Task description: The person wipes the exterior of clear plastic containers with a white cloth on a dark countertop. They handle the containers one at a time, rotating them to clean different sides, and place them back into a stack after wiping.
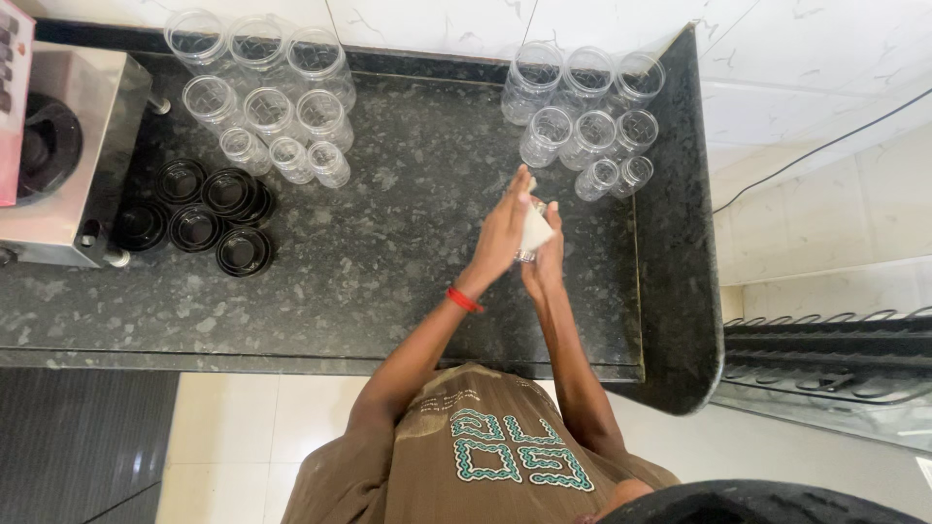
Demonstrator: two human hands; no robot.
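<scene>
both arms reach forward, forearms converging. the left hand (pixel 501 233) lies flat, fingers extended and pressed against the right hand (pixel 546 260), which sits cupped just beneath it. a red band circles the left wrist.

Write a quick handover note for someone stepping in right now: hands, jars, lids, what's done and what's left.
Left hand and right hand together hold a small clear jar with a white cloth over the dark stone counter.
Clear open-mouthed jars stand in two groups: back left and back right.
Black round lids lie stacked front left, beside a metal machine.
No jar has a lid on yet; all lids remain loose.
</scene>
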